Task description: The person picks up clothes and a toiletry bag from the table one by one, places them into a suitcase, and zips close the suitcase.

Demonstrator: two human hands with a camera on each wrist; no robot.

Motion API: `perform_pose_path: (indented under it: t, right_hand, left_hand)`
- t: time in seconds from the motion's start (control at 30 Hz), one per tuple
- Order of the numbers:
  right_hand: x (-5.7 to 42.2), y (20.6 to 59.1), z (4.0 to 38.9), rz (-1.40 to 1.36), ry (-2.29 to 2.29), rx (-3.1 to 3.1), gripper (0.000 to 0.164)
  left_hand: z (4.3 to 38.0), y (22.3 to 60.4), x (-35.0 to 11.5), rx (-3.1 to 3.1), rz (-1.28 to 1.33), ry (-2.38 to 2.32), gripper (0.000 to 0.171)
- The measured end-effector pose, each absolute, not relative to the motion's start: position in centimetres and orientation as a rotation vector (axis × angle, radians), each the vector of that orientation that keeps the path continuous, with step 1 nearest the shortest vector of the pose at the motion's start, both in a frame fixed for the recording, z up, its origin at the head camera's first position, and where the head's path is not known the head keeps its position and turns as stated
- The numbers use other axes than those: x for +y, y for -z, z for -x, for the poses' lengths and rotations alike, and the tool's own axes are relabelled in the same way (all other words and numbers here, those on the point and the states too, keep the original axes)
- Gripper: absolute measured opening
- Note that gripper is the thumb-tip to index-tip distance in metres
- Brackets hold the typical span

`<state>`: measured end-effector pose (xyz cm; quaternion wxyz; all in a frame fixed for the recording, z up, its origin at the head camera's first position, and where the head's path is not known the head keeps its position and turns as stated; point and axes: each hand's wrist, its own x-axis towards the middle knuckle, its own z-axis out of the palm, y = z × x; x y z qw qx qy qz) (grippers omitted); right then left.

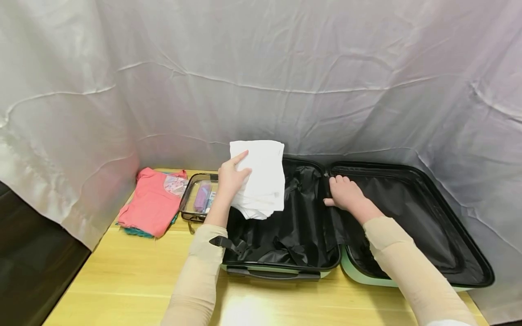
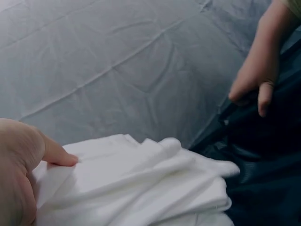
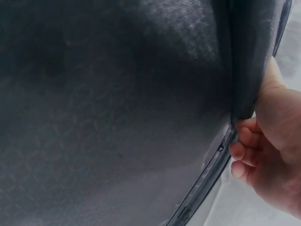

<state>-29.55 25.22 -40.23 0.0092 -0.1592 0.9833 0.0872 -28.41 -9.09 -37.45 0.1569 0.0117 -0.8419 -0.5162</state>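
A folded stack of white cloth [image 1: 261, 176] is held near the centre of the frame in the head view, over the left half of an open, pale green hard-shell suitcase [image 1: 364, 277] lined in black. Its left edge is gripped by the fingers of the left hand [image 1: 232, 179], presumably so that the folds are kept together. A flap of black fabric [image 3: 247, 70] appears to be pinched by the curled fingers of the right hand [image 1: 346, 192] where the halves meet, perhaps to keep it out of the way.

The coral-pink folded garment [image 1: 151, 199] and a clear, dark-edged plastic case [image 1: 186, 194] are set at the left of the frame on the pale wooden counter [image 1: 122, 267], probably so that both stay within reach; these are shown only by the head view. The loose layers along the cloth's near side are best seen from the left wrist, while the right fingers' curl beside the flap, concealed from above, is revealed by the right wrist view.
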Motion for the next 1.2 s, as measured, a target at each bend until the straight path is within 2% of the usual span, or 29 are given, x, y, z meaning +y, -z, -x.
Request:
perform_pose_path:
  t: [0.37,1.2]
  right_hand:
    - [25.2,40.3,29.9,0.502,-0.252,3.079,0.07]
    - [25.5,40.6,29.8,0.501,-0.225,3.063,0.07]
  left_hand:
    - [29.2,38.7,-8.3,-2.585,0.032,1.396,0.055]
    - [29.4,40.9,-6.9,-2.979,-0.236,1.047,0.06]
